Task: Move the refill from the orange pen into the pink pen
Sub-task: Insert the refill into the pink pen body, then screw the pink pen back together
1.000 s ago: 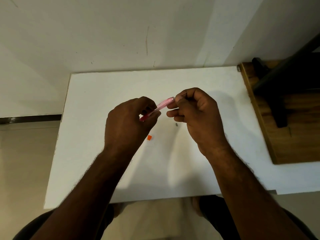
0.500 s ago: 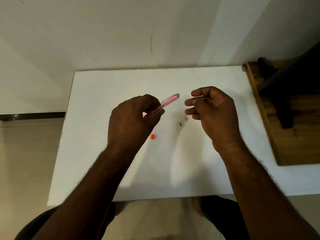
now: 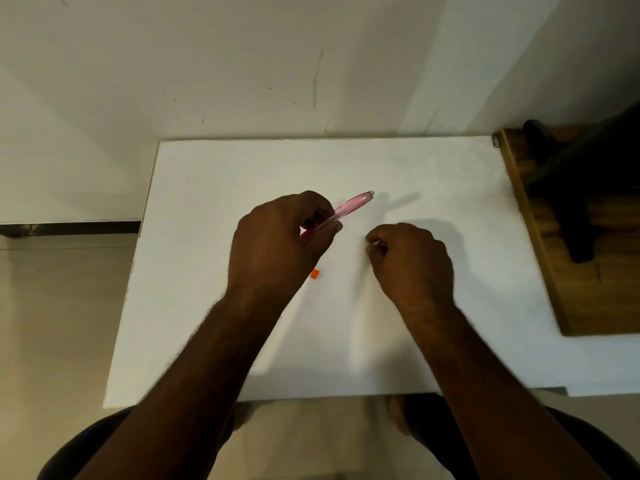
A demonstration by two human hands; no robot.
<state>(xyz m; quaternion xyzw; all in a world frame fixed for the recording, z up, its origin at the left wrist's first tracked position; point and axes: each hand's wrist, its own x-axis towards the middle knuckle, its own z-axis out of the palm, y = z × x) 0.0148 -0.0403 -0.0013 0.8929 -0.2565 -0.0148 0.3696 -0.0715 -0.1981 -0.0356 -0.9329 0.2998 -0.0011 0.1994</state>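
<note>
Gripping the pink pen (image 3: 349, 209) closed-fisted, its far end aimed at two o'clock, the left hand (image 3: 280, 244) waits while the right hand (image 3: 412, 258) pinches down at the white table (image 3: 207, 306); whether it holds anything I cannot tell. No orange pen or refill shows, only a small orange piece (image 3: 315, 274) at the left hand's five o'clock, so refitting looks unfinished; beige wall (image 3: 207, 64) behind, wooden furniture (image 3: 568, 271) at three o'clock.

I read this as a plain home or office room: white table (image 3: 415, 168) against a scuffed off-white wall (image 3: 242, 64), tiled floor (image 3: 52, 323) left of the table, wooden furniture (image 3: 554, 271) at its right edge.
</note>
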